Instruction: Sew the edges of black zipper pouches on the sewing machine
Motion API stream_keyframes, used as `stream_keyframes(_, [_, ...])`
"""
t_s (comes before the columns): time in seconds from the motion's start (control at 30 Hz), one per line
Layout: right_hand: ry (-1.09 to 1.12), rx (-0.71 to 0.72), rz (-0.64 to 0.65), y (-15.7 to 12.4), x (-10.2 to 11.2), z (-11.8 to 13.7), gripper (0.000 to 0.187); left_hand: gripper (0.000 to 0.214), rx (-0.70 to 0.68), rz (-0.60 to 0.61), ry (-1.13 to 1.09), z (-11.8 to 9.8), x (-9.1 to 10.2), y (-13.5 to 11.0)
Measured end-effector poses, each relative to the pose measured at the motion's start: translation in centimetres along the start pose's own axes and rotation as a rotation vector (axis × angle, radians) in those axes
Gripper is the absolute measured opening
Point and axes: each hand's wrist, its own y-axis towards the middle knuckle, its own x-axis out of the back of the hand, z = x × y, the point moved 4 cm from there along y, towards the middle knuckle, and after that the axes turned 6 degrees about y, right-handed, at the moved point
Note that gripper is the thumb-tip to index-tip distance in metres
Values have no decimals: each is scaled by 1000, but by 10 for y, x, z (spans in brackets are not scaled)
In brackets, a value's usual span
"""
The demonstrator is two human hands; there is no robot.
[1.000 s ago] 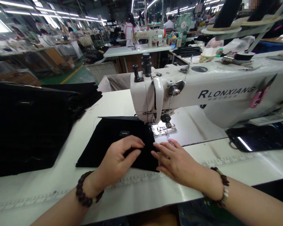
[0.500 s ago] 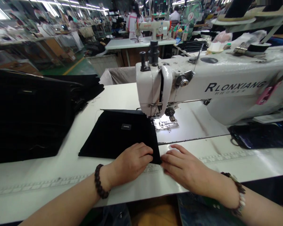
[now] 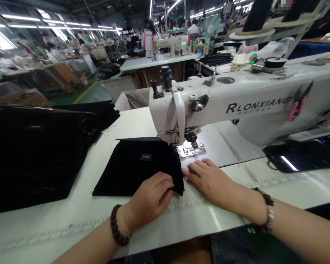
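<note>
A black fabric panel (image 3: 126, 172) with a small dark label (image 3: 145, 157) lies flat on the sewing table. Its far right corner is at the presser foot of a white sewing machine (image 3: 165, 113). My left hand (image 3: 154, 190) is closed on the panel's near edge, thumb below and fingers on top, and the near right corner is slightly raised. My right hand (image 3: 206, 179) rests palm down beside the panel's right edge, fingers stretched out, fingertips against or very near that edge. A metal guide (image 3: 194, 150) sits just beyond these fingers.
A stack of black pieces (image 3: 35, 146) covers the table's left side. To the right lies a dark phone (image 3: 299, 156). Pink-handled snips (image 3: 295, 108) are on the machine arm. A printed ruler strip (image 3: 187, 205) runs along the front. A person (image 3: 148, 40) stands farther back.
My right hand has moved forward along the panel's right edge, closer to the presser foot. My left hand still grips the near edge, whose corner is now lifted. The camera view has shifted.
</note>
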Motion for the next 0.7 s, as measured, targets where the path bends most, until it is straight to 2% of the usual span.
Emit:
stream_keyframes(0.1, [4,-31,-29,8,1,-6,36,6,398,-147,-348,24,10,-3])
stream_keyframes(0.2, [43,-64,-44,15,-1,-12,37,6,807,-336,-742,47,9,-10])
stream_keyframes(0.27, [70,-87,-61,18,-3,-14,36,12,980,-459,-886,58,5,-15])
stream_keyframes(0.37, [108,-124,-97,20,-5,-16,34,17,1051,-549,-888,67,4,-16])
stream_keyframes(0.5, [159,-139,-119,21,-6,-17,34,19,1066,-543,-902,69,4,-16])
stream_keyframes(0.7, [309,-143,-171,21,-3,-21,34,18,984,-354,-1058,52,1,-12])
